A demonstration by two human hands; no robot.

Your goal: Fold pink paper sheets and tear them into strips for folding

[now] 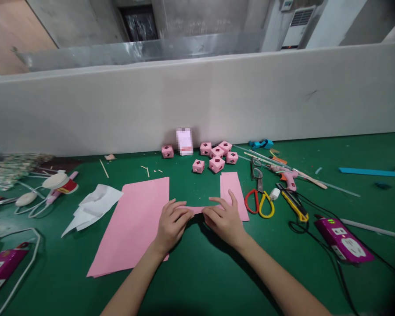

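Note:
A narrow pink paper strip (198, 210) stretches between my two hands, just above the green table. My left hand (174, 223) pinches its left end, over the right edge of a stack of large pink paper sheets (134, 224). At the strip's other end, my right hand (224, 218) grips with thumb and index finger while its other fingers are raised. Behind that hand lies a small pile of cut pink paper pieces (230, 186), partly hidden. Several folded pink paper cubes (217, 164) with dark diamond-shaped openings stand farther back.
Scissors (266, 204) with red and yellow handles, a pink glue gun (288, 175), a yellow utility knife (296, 205) and a purple power strip (344, 240) with cords lie right. Left are crumpled white paper (95, 206) and a tipped paper cup (61, 182). A pale partition (118, 105) borders the back.

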